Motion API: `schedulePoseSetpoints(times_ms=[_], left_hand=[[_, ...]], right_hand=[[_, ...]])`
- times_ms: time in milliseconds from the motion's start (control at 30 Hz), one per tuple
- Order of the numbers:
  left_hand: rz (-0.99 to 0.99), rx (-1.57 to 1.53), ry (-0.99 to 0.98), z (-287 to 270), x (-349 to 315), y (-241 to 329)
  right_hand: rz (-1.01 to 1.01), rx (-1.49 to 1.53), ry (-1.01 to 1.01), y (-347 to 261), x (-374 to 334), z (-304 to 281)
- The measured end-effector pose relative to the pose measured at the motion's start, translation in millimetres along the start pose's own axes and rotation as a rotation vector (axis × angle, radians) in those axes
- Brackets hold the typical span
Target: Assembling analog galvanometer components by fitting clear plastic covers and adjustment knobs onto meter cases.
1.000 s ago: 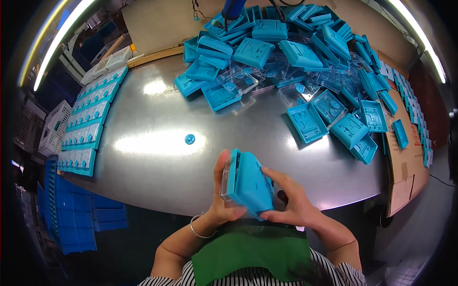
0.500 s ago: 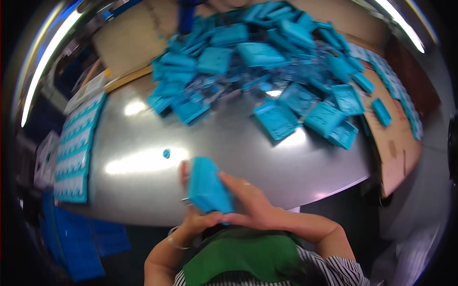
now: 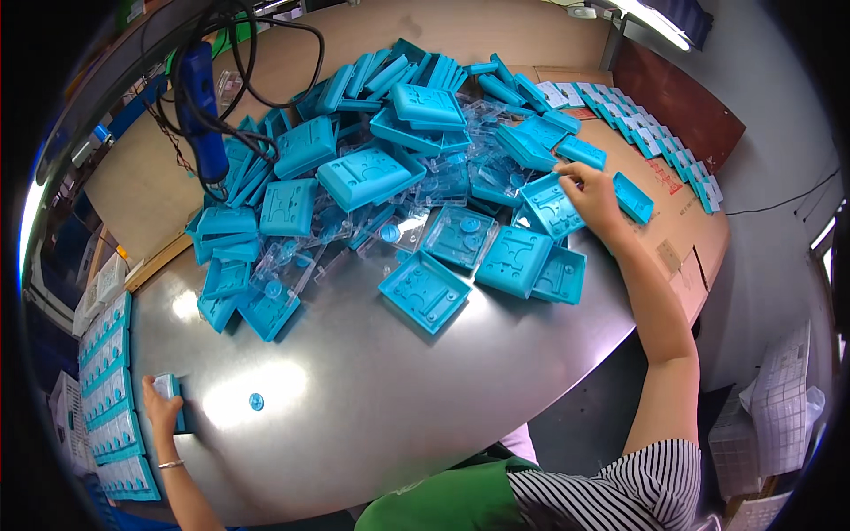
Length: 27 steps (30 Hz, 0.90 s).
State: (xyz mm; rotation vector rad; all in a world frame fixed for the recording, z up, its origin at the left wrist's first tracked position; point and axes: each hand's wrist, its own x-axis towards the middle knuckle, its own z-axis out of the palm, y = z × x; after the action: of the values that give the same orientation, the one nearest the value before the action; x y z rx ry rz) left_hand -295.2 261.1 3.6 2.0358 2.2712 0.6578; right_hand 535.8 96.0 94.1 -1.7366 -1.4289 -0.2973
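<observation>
My left hand (image 3: 161, 409), at the left side of the metal table, is closed around a small teal plastic case (image 3: 180, 405) with a pale face. The case is beside a row of similar cases. My right hand (image 3: 591, 196) reaches to the right end of a heap, fingers closed at the upper edge of an open teal case shell (image 3: 551, 205); the fingertips are partly hidden. Near that hand, a teal shell with a moulded back (image 3: 513, 261) leans on another open shell (image 3: 561, 276). A small round blue piece (image 3: 257, 402) lies alone on the table.
The heap of teal shells (image 3: 370, 175) and clear plastic parts covers the table's far side. A blue corded tool (image 3: 202, 115) hangs at the far left. Finished-looking cases stand in rows at left (image 3: 110, 389) and on cardboard at right (image 3: 651, 133). White baskets (image 3: 779, 398) stand lower right.
Both hands held a teal case together before my body. Now the left hand has carried a case to the left, and the right has reached out to the heap. The view has shifted.
</observation>
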Motion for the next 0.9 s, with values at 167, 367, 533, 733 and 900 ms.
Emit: schedulePoseSetpoints(times_ms=[167, 367, 533, 733, 900], left_hand=[[0.225, 0.266, 0.272, -5.3, -13.4, 11.9], [0.398, -0.213, 0.156, 15.1, -144.5, 173.7], [0.585, -0.46, -0.318, 33.1, -234.0, 318.7], [0.868, -0.387, -0.481, 56.4, -264.8, 413.8], [0.792, -0.329, -0.533, 50.0, -268.9, 430.1]], right_hand=[[0.101, -0.327, -0.038, 91.6, 50.4, -2.2], [0.194, -0.484, -0.066, 167.1, 109.3, 1.2], [0.211, -0.481, -0.143, 187.8, 156.7, 25.5], [0.261, -0.539, -0.205, 226.2, 197.3, 38.7], [0.556, -0.493, -0.128, 295.7, 225.6, 38.4]])
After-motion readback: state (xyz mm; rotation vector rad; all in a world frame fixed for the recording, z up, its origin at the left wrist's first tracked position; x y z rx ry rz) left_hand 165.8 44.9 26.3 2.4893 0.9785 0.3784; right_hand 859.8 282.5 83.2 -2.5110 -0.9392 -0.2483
